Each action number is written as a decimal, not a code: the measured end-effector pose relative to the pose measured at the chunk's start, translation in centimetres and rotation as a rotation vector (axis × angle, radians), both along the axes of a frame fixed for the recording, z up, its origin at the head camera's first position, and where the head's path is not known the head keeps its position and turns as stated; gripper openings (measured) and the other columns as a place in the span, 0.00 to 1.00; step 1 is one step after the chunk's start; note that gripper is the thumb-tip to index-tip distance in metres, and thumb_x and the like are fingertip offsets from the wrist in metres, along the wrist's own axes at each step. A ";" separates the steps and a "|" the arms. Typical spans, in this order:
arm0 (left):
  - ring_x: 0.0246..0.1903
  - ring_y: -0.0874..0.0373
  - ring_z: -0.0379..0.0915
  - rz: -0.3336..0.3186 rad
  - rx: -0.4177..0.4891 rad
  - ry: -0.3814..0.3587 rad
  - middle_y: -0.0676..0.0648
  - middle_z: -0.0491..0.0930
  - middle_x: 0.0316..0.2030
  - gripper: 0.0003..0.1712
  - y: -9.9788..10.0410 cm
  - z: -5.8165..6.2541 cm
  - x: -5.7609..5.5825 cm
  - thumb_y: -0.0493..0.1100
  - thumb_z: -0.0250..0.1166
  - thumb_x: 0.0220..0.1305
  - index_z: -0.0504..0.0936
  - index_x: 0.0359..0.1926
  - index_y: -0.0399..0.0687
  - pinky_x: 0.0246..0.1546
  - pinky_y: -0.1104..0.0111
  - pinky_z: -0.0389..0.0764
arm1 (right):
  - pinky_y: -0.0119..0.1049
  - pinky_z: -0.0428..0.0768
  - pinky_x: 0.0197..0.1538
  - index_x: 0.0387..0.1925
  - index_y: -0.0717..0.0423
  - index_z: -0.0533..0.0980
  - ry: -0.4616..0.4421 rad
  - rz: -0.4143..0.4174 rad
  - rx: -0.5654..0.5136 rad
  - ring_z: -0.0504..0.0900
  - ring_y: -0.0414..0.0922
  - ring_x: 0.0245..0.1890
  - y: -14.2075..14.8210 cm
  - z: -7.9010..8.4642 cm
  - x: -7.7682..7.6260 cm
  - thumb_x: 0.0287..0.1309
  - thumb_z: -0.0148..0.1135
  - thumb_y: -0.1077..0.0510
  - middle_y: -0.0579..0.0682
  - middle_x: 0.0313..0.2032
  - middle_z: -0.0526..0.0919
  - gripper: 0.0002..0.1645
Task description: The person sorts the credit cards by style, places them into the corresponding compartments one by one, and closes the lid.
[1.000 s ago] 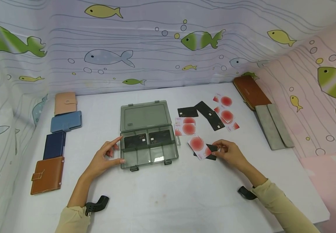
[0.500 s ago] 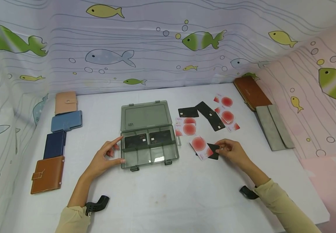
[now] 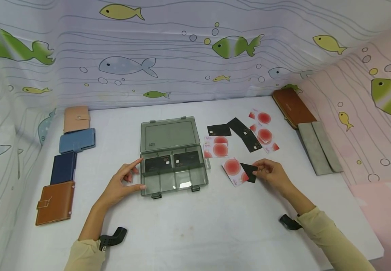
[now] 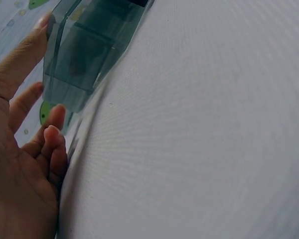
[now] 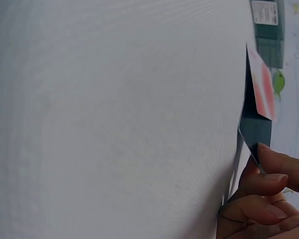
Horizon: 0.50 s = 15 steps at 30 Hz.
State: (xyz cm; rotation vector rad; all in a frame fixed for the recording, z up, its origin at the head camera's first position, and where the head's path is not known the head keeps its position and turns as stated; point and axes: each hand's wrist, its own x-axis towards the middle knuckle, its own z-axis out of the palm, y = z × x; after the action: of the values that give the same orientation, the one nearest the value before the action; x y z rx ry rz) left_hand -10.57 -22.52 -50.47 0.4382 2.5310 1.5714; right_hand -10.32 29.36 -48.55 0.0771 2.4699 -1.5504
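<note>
"You pinch a dark card (image 5: pixel 257 130) in your right hand (image 5: pixel 271 196)."
"Yes, and you have a red-and-white card (image 5: pixel 264 92) overlapping it, with a greenish box (image 5: pixel 269 52) bearing a pale label (image 5: pixel 265 12) beyond."

I have the left forearm (image 3: pixel 92 220) slanting up from the frame's lower left, left grip (image 3: pixel 120 184) spread: thumb (image 3: pixel 133 189) and index finger (image 3: pixel 135 164) extended, others bent. Right forearm (image 3: pixel 298 199) angles from lower right, right grip (image 3: pixel 271 175) pinching.
</note>
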 end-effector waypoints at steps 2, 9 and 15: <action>0.33 0.58 0.53 0.002 0.004 -0.007 0.44 0.65 0.43 0.50 0.0 0.0 0.0 0.34 0.77 0.51 0.65 0.74 0.54 0.36 0.68 0.58 | 0.28 0.72 0.30 0.48 0.70 0.79 0.009 -0.005 -0.001 0.72 0.38 0.28 0.1 0.0 -0.1 0.58 0.67 0.66 0.50 0.30 0.78 0.16; 0.33 0.56 0.53 0.001 0.010 0.005 0.43 0.65 0.43 0.50 0.1 0.1 0.0 0.32 0.77 0.50 0.65 0.74 0.49 0.35 0.67 0.57 | 0.28 0.71 0.30 0.49 0.69 0.78 0.029 -0.055 -0.029 0.72 0.37 0.28 0.3 -0.2 -0.4 0.59 0.67 0.66 0.45 0.29 0.78 0.17; 0.33 0.57 0.53 0.002 0.020 -0.005 0.44 0.65 0.43 0.50 0.0 -0.1 -0.1 0.33 0.77 0.50 0.66 0.74 0.53 0.35 0.68 0.58 | 0.27 0.72 0.29 0.48 0.70 0.78 0.068 -0.094 -0.045 0.73 0.35 0.27 0.3 0.0 -0.6 0.60 0.65 0.66 0.41 0.29 0.76 0.16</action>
State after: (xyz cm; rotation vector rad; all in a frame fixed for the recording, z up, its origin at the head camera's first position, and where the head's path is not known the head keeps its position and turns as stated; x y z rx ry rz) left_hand -10.65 -22.57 -50.53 0.4340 2.5147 1.5980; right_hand -10.89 29.67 -48.53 0.1372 2.5156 -1.6721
